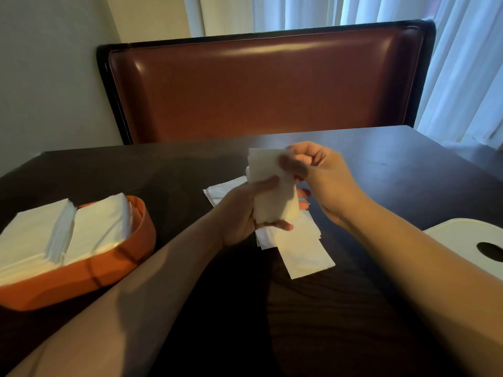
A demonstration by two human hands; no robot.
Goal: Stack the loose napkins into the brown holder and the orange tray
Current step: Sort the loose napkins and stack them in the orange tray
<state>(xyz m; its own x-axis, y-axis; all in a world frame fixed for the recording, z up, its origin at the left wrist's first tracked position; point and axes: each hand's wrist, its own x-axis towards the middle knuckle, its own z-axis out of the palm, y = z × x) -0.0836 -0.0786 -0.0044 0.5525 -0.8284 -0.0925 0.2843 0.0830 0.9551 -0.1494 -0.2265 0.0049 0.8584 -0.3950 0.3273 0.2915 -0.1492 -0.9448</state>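
Note:
Above the middle of the dark table, my left hand [246, 210] grips a small bundle of white napkins [272, 197] from below. My right hand [315, 170] pinches the bundle's top right edge with thumb and fingers. Under both hands, several loose white napkins [302, 248] lie spread on the table. The orange tray [109, 268] sits at the left with two stacks of napkins [68, 232] in it. No brown holder is in view.
A white box with a dark oval slot [468, 246] stands at the table's right edge. A brown padded bench back [258, 88] rises behind the table [408, 159], with pale curtains at the right.

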